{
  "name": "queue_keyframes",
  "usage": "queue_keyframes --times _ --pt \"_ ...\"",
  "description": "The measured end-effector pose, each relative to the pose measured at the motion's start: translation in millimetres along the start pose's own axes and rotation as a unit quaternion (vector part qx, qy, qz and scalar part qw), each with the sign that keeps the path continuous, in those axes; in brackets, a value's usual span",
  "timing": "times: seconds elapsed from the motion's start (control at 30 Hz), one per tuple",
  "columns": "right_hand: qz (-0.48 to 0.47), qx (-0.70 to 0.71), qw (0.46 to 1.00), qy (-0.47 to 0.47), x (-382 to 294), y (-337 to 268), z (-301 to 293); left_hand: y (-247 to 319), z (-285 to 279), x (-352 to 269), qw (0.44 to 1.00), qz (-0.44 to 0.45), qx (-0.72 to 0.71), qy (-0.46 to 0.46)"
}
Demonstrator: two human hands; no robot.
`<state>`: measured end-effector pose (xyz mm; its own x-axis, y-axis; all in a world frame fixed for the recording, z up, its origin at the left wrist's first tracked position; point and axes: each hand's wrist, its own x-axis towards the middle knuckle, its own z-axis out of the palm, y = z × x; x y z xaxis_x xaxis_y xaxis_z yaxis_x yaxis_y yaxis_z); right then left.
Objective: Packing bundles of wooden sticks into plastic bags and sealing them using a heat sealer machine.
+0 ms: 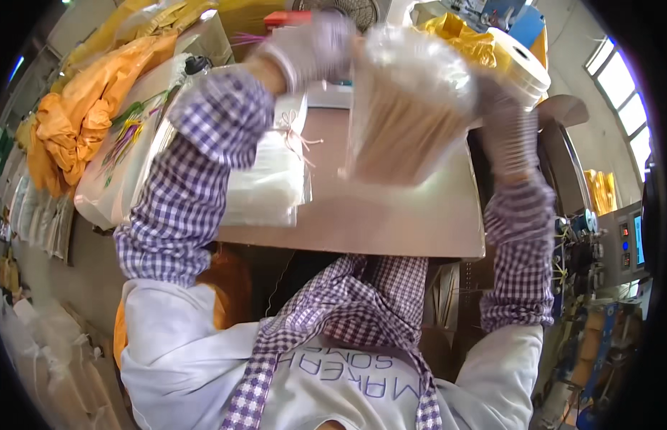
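A clear plastic bag full of thin tan sticks (406,123) is held up over the brown work surface (376,226), blurred by motion. My right hand (503,118), in a light glove, is at the bag's right side and seems to grip it; its fingers are blurred and partly hidden. At the bag's upper left is my left hand (325,48), also gloved and blurred; whether it touches the bag cannot be told. A stack of clear plastic bags (266,183), with a thin pink tie (293,134) at its top, lies below my left forearm.
Orange plastic bags (81,123) and a bunch of coloured ties (126,137) are at the left. A white roll (519,64) stands at the back right beside yellow plastic (457,35). A fan (349,11) is at the far edge. Machinery with a lit screen (638,231) is at the right.
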<state>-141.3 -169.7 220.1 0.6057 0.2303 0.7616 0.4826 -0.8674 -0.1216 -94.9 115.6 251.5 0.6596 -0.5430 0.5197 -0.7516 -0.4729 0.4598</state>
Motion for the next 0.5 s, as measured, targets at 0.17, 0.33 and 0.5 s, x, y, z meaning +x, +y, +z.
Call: queue_keyframes --times 0.17,0.33,0.5 --pt "0.133 0.204 0.968 -0.068 -14.4 -22.0 -1.3 -20.8 21.1 -21.9 0.985 -0.156 -0.067 -0.035" --pt "0.157 0.201 0.963 -0.087 6.8 -19.5 10.4 -61.1 87.9 -66.1 0.849 -0.067 -0.481 0.209" --pt "0.137 0.178 0.968 -0.11 34.0 2.7 42.7 -56.9 182.8 -77.0 0.887 -0.112 -0.422 0.151"
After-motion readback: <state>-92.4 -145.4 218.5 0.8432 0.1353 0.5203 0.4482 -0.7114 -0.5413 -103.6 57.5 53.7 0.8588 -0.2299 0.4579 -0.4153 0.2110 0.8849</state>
